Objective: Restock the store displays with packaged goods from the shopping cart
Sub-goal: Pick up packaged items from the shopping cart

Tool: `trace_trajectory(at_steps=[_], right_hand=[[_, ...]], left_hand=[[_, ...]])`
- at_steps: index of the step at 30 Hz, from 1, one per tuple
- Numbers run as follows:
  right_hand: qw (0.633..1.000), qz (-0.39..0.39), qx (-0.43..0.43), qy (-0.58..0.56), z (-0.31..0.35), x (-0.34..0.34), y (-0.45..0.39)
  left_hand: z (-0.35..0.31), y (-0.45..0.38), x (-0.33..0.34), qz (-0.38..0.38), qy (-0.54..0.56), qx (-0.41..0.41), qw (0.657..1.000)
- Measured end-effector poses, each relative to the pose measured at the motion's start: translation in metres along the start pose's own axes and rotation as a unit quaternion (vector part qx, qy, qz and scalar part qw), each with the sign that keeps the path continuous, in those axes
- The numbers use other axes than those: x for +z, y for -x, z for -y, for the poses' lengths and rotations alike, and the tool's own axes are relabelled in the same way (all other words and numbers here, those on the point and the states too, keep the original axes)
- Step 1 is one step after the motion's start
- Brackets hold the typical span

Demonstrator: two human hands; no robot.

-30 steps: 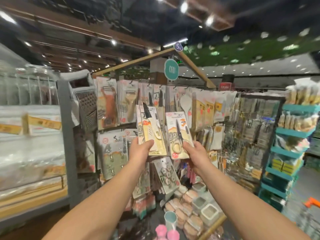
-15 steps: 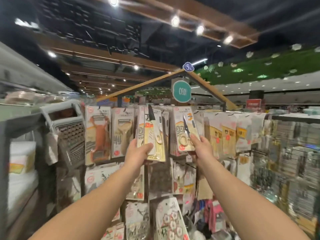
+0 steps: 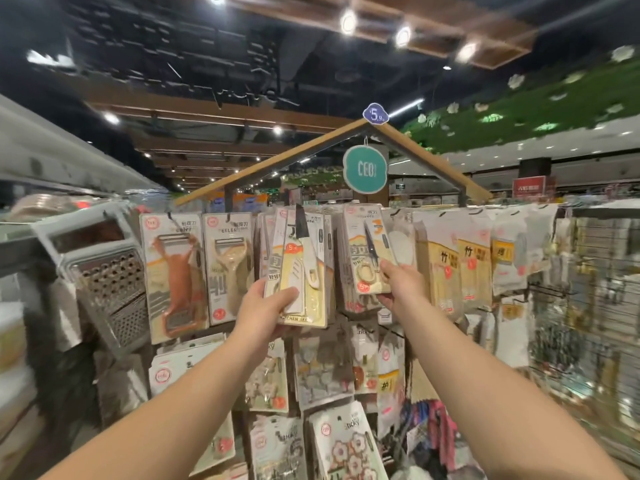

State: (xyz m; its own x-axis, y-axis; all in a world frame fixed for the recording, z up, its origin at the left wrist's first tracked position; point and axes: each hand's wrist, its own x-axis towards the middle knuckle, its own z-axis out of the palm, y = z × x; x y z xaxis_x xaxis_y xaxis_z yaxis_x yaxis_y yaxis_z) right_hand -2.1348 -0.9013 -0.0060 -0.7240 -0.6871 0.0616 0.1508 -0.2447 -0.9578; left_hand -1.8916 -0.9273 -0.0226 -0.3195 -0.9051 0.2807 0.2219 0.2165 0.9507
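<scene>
My left hand [image 3: 265, 311] grips the bottom of a carded knife pack [image 3: 304, 268], yellow card with a white-handled, black-bladed knife, held up against the top row of the hanging display. My right hand [image 3: 398, 284] pinches the lower right corner of a carded scissors pack [image 3: 367, 252], raised to the same top row just right of the knife pack. Whether either pack hangs on a hook is hidden. Two peeler packs [image 3: 176, 268] hang to the left of the knife pack.
A metal box grater [image 3: 104, 271] sticks out at the display's left end. Bamboo-item bags [image 3: 467, 261] hang to the right. Sticker packs [image 3: 343, 441] fill the lower rows. A round teal sign [image 3: 364, 170] hangs under the wooden roof frame. Wire racks stand far right.
Both hands have risen with their packs from the middle rows up to the top row of the display. My view has tilted upward, and the bins below have left the frame.
</scene>
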Motion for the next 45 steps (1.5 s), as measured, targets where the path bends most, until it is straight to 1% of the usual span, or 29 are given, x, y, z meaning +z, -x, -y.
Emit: trace_trajectory(at_steps=[3, 6, 9, 11, 14, 16, 17, 18, 20, 22, 24, 27, 29, 32, 34, 38, 42, 45], right_hand=[[1.000, 0.000, 0.003, 0.012, -0.007, -0.006, 0.000], [0.999, 0.017, 0.026, 0.033, -0.003, -0.008, 0.002], [0.996, 0.025, 0.041, 0.079, 0.006, -0.008, 0.003], [0.993, 0.026, 0.045, 0.110, 0.007, -0.008, 0.003], [0.985, -0.003, 0.009, 0.170, -0.002, -0.007, 0.002], [0.981, -0.021, -0.024, 0.190, -0.003, -0.007, 0.007], [0.979, -0.012, -0.043, 0.199, -0.001, -0.007, 0.012], [0.977, 0.015, -0.057, 0.205, 0.002, -0.007, 0.018], [0.971, 0.132, -0.047, 0.195, 0.008, -0.006, 0.033], [0.952, 0.230, -0.028, 0.199, 0.010, -0.003, 0.053], [0.939, 0.261, -0.042, 0.219, 0.006, -0.001, 0.065], [0.939, 0.281, -0.047, 0.193, -0.006, -0.005, 0.077], [0.952, 0.264, -0.028, 0.153, -0.016, -0.008, 0.080], [0.977, 0.191, 0.002, 0.091, -0.033, -0.012, 0.083], [0.984, 0.157, -0.008, 0.081, -0.044, -0.015, 0.082], [0.991, 0.100, -0.044, 0.074, -0.050, -0.024, 0.083], [0.993, 0.078, -0.075, 0.054, -0.048, -0.026, 0.091], [0.988, 0.098, -0.096, 0.070, -0.054, -0.018, 0.086]], left_hand=[[0.000, -0.002, 0.006, 0.001, 0.013, 0.001, 1.000], [0.003, -0.004, 0.012, -0.001, 0.020, -0.006, 1.000], [0.009, -0.010, 0.016, -0.016, 0.020, 0.007, 1.000], [0.024, -0.025, 0.014, -0.010, 0.025, 0.008, 1.000], [0.010, -0.003, 0.022, 0.002, 0.037, 0.008, 0.999], [0.006, 0.007, 0.023, 0.009, 0.043, 0.007, 0.999], [0.006, 0.008, 0.023, 0.009, 0.047, 0.009, 0.999], [0.007, 0.009, 0.024, 0.006, 0.056, 0.009, 0.998], [0.009, 0.009, 0.026, -0.006, 0.070, 0.007, 0.997], [0.012, 0.012, 0.032, -0.012, 0.081, 0.005, 0.997], [0.016, 0.017, 0.037, -0.012, 0.080, 0.004, 0.997], [0.022, 0.030, 0.043, -0.007, 0.063, 0.000, 0.998], [0.032, 0.041, 0.046, -0.021, 0.061, -0.009, 0.998], [0.050, 0.059, 0.042, -0.041, 0.046, -0.024, 0.998], [0.057, 0.066, 0.032, -0.058, 0.046, -0.033, 0.997], [0.053, 0.070, -0.001, -0.110, 0.018, -0.022, 0.994], [0.040, 0.076, -0.018, -0.112, -0.025, 0.028, 0.993], [0.032, 0.075, -0.020, -0.094, -0.031, 0.033, 0.995]])
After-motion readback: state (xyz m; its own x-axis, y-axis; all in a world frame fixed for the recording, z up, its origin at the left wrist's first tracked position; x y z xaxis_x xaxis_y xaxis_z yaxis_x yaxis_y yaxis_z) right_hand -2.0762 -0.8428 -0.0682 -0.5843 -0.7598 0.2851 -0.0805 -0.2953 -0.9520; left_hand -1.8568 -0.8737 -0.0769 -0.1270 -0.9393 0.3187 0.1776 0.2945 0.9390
